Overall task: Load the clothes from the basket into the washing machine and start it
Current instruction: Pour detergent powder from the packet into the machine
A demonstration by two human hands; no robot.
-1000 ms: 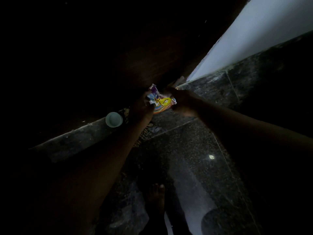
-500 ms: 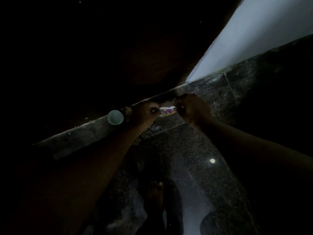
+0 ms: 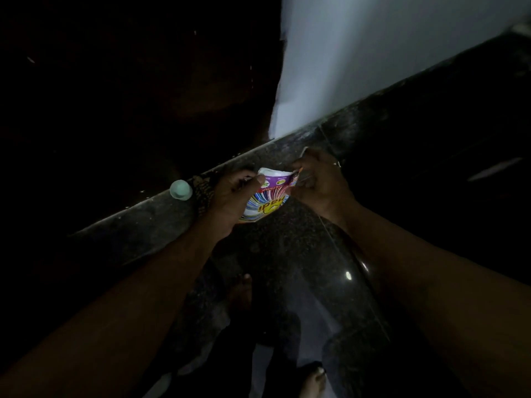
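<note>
In very dim light, a small colourful detergent packet (image 3: 268, 198) with yellow lettering sits between both hands in the middle of the head view. My left hand (image 3: 230, 196) grips its left side and lower part. My right hand (image 3: 319, 182) pinches the packet's top right corner. The packet's top looks white and crumpled. Neither a basket, clothes nor a washing machine is visible; most of the left side is black.
A dark stone ledge (image 3: 138, 225) runs diagonally behind the hands, with a small pale green cap (image 3: 180, 189) resting on it. A white wall (image 3: 373, 61) rises at upper right. Glossy dark floor (image 3: 310, 277) and my bare feet (image 3: 241, 294) lie below.
The packet was lowered almost edge-on against the ledge half a second ago; now it is turned face-up again and held slightly lower, with both hands still on it.
</note>
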